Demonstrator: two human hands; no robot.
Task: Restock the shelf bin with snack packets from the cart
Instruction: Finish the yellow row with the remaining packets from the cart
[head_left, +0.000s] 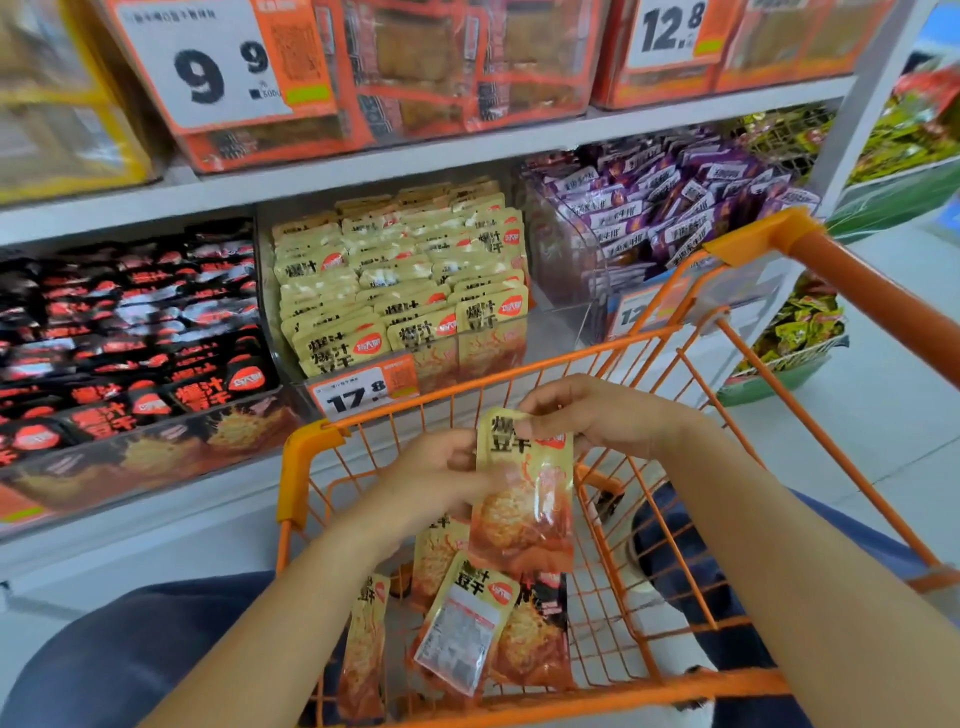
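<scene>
Above the orange cart, both hands pinch one yellow snack packet — left hand at its edge, right hand at its top — below the shelf bin of matching packets

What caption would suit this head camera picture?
Both hands, left and right, hold a yellow snack packet above an orange cart, facing the matching shelf bin.

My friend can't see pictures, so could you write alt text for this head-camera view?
Two hands, left and right, hold a yellow packet over an orange cart with more packets inside. Ahead, a shelf bin holds matching yellow packets, between bins of black and purple ones.
</scene>
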